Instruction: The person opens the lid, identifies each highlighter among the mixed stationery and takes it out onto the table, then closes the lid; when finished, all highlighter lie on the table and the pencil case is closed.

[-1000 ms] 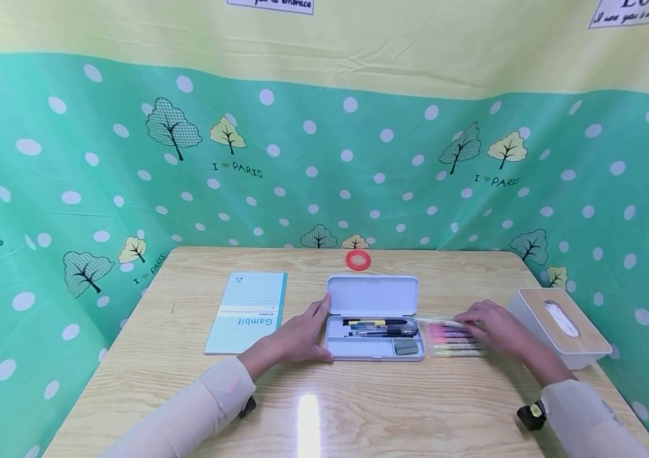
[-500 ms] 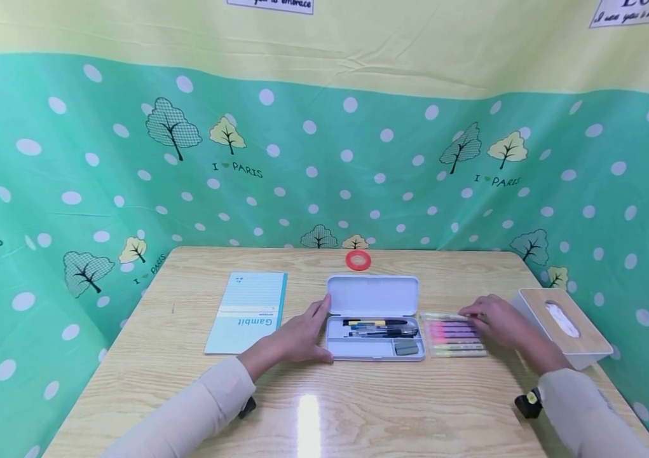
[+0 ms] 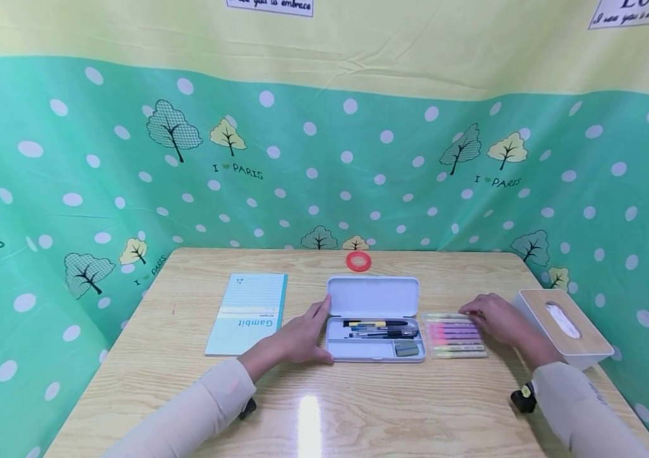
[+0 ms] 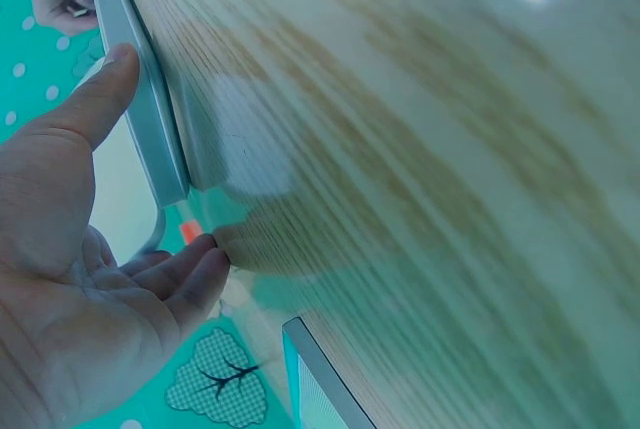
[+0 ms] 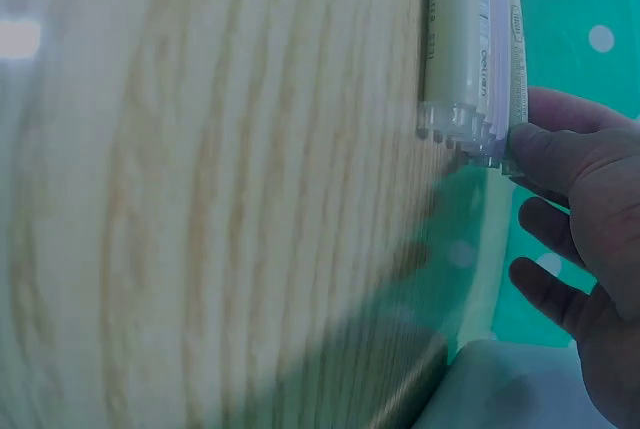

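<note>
A white pencil case (image 3: 372,296) lies open on the table, with several pens (image 3: 381,331) and a grey eraser (image 3: 407,348) inside. My left hand (image 3: 301,334) rests against its left side, thumb by the front edge, the other fingers extended toward the hinge. Right of the case lies a row of several highlighters (image 3: 456,334) in pink, purple and yellow tones, in a clear pack. At the row's far right corner my right hand (image 3: 498,319) pinches the end of the rearmost highlighter (image 5: 517,69) between thumb and index finger; its other fingers are spread.
A blue notebook (image 3: 248,315) lies to the left of the case. Behind the case is a red roll of tape (image 3: 358,261). A tissue box (image 3: 564,321) with a wooden top stands close to my right wrist. A patterned green curtain (image 3: 370,165) hangs behind the table.
My right hand has moved slightly back and right, bringing a highlighter away from the pencil case and into line with the row. The left hand has stayed in place.
</note>
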A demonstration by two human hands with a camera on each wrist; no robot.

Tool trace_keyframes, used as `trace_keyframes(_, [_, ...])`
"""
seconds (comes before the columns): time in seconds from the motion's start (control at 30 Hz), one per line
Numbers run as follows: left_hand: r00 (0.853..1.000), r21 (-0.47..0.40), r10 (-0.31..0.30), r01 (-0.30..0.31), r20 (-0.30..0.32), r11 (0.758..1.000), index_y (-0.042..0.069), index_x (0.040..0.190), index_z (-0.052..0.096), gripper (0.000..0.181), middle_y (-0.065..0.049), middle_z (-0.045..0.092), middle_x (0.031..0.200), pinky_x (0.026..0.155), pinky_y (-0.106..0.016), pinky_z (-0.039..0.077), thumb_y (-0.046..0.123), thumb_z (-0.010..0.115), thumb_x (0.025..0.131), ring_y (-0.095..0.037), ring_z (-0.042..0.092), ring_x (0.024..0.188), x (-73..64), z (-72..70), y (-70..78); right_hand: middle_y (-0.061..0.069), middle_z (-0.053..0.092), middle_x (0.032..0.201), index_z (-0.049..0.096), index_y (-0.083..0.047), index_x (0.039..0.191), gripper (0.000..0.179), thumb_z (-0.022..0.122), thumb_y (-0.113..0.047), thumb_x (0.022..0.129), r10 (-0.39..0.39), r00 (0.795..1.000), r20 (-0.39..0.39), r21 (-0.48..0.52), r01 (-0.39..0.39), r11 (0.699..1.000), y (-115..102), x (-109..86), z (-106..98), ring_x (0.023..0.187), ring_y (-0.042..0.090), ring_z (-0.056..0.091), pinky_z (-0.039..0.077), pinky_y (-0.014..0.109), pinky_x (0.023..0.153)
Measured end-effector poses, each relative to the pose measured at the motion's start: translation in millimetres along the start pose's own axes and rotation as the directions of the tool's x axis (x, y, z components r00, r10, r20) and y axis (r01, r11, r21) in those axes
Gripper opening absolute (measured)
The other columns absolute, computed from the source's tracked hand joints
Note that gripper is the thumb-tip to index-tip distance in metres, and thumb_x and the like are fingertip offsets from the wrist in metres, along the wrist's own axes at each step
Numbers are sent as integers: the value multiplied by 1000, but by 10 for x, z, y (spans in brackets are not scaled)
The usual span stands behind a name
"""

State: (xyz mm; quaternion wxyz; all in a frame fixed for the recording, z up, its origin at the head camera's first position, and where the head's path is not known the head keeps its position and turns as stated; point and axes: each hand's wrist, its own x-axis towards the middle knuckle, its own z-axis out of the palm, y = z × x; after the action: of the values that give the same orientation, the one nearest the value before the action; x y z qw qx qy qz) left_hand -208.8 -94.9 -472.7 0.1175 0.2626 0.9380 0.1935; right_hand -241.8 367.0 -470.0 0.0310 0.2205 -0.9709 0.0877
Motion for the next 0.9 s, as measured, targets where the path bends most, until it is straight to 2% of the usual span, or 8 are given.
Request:
trace_keyframes(0.47, [1000,5,-1,1,-7,1000,11,164,-7,133,-17,20,169,122,-42,38,59,81,78,-33,40,148,-3,3,-2,7,77,99,79,-12,106,20,67,-2,93,-15,999,29,28,14,1000,35,30,6,95,31,70,58,53,87])
trace_keyframes(0.67, [1000,5,-4,4,-4,1000,12,164,-7,133,-16,20,170,122,-41,38,59,81,78,-33,40,148,-1,2,4,8,76,102,78,-11,110,19,66,-7,95,28,999,47,43,-30,999,1,41,-6,99,32,69,57,54,90])
trace_keyframes(0.9, [1000,5,-3,3,-10,1000,11,164,-7,133,-17,21,169,121,-42,39,59,82,77,-33,43,146,-4,5,-3,8,74,107,74,-9,120,24,62,-14,100,90,993,74,81,-96,992,-139,121,-84,105,31,66,55,56,93])
